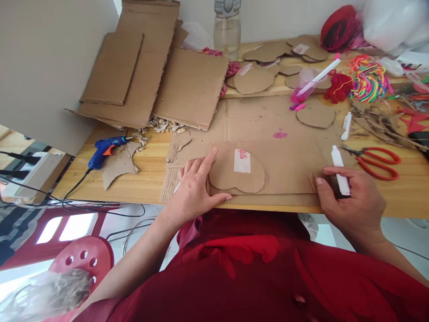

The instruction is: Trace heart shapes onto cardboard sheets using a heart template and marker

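Observation:
A heart-shaped cardboard piece [221,174] with a taped label lies on a rectangular cardboard sheet [288,165]. My left hand [197,183] rests at the sheet's left end, fingers stretched along its edge and thumb spread near the heart's lower edge. At the opposite end, my right hand [358,201] is curled around a white marker-like stick [336,155], which passes under the index finger. Its thumb and index fingertips are by the sheet's right edge. Red-handled pliers [380,163] lie just beyond this hand. A small white tip shows beside my left wrist.
A blue glue gun [106,150] and a cardboard scrap [120,165] lie left. Stacked cardboard [194,85] leans at the back near a water bottle [227,31]. More cut cardboard shapes [254,79], coloured yarn [370,82] and torn strips [375,120] are at the back and right.

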{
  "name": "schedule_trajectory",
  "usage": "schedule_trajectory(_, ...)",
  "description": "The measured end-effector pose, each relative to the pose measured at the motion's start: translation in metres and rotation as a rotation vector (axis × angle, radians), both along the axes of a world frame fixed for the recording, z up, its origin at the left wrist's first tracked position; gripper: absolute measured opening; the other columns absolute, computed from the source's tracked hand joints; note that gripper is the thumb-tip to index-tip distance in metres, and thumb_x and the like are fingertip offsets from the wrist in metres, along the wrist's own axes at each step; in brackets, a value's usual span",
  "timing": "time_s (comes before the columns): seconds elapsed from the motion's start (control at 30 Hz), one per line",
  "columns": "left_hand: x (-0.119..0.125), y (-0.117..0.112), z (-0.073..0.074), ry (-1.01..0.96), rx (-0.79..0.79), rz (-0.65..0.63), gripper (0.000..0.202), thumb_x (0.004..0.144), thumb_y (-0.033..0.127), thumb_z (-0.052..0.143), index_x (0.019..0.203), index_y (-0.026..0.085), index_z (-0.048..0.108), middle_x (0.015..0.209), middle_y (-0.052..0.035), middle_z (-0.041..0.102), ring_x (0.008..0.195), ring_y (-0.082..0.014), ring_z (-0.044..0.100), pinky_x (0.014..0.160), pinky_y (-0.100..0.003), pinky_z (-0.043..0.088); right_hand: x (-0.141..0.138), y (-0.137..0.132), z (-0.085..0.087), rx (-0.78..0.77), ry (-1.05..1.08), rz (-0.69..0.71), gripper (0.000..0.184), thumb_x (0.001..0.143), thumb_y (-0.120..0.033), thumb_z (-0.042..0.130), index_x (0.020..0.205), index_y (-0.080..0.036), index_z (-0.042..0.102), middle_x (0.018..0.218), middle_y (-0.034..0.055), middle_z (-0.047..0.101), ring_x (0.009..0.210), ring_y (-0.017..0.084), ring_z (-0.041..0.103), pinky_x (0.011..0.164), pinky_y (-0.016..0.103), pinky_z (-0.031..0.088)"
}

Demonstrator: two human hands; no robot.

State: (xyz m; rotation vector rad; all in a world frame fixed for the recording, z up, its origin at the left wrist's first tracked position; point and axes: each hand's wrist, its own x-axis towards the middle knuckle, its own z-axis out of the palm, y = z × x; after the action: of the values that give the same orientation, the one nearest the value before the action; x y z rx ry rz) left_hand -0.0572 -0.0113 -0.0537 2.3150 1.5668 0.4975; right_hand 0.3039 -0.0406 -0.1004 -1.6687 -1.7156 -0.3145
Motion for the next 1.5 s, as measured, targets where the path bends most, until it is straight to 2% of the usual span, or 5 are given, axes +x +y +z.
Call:
schedule_trajectory(0.2, 0.013, 0.017, -0.001, -0.031, 0.005, -0.157, 0.121, 0.080, 0.044, 0.086, 0.168, 0.034, 0.004, 0.160, -0.0147, 0.045, 0.146, -0.0371, 0.041, 0.115, -0.057, 0.038, -0.003, -0.001, 0.003, -0.001, -0.003, 0.020, 0.019, 0.088, -0.032, 0.070, 0.105, -0.023, 0.069, 0.100, 0.0096, 0.078, 0.091, 0.029, 0.072, 0.085, 0.040, 0.055)
schedule_trajectory(0.53, 0.018, 0.027, 0.005, -0.014, -0.099, -0.193, 0.116, 0.080, 0.033, 0.084, 0.169, 0.034, 0.009, 0.152, -0.0123, 0.052, 0.137, -0.0342, 0.047, 0.118, -0.059, 0.041, -0.003, -0.001, 0.003, -0.015, 0.017, 0.058, 0.016, 0.090, -0.029, 0.069, 0.104, -0.023, 0.071, 0.099, 0.0088, 0.079, 0.094, 0.030, 0.073, 0.089, 0.045, 0.057)
schedule_trajectory(1.03, -0.079, 0.013, 0.034, -0.002, 0.043, 0.248, 0.116, 0.074, 0.079, 0.072, 0.167, 0.042, 0.015, 0.139, -0.0060, 0.062, 0.130, -0.0425, 0.057, 0.110, -0.068, 0.047, -0.004, -0.003, 0.004, -0.034, 0.044, 0.069, 0.015, 0.090, -0.031, 0.066, 0.103, -0.022, 0.070, 0.096, 0.0072, 0.077, 0.093, 0.027, 0.072, 0.090, 0.043, 0.056)
schedule_trajectory(1.33, -0.018, 0.012, 0.013, 0.077, 0.042, 0.014, 0.123, 0.076, 0.049, 0.085, 0.169, 0.030, 0.008, 0.140, -0.0133, 0.060, 0.128, -0.0383, 0.055, 0.111, -0.063, 0.046, -0.003, -0.003, 0.003, -0.064, 0.052, 0.068, 0.015, 0.089, -0.029, 0.066, 0.103, -0.025, 0.069, 0.096, 0.0063, 0.076, 0.093, 0.027, 0.071, 0.091, 0.044, 0.054)
schedule_trajectory(1.5, 0.018, 0.015, 0.004, 0.053, -0.011, -0.071, 0.122, 0.078, 0.042, 0.085, 0.168, 0.037, 0.002, 0.142, -0.0104, 0.056, 0.132, -0.0355, 0.051, 0.116, -0.060, 0.041, -0.003, -0.003, 0.004, -0.033, 0.029, 0.088, 0.013, 0.090, -0.029, 0.065, 0.101, -0.023, 0.069, 0.094, 0.0062, 0.076, 0.092, 0.026, 0.072, 0.088, 0.042, 0.055)
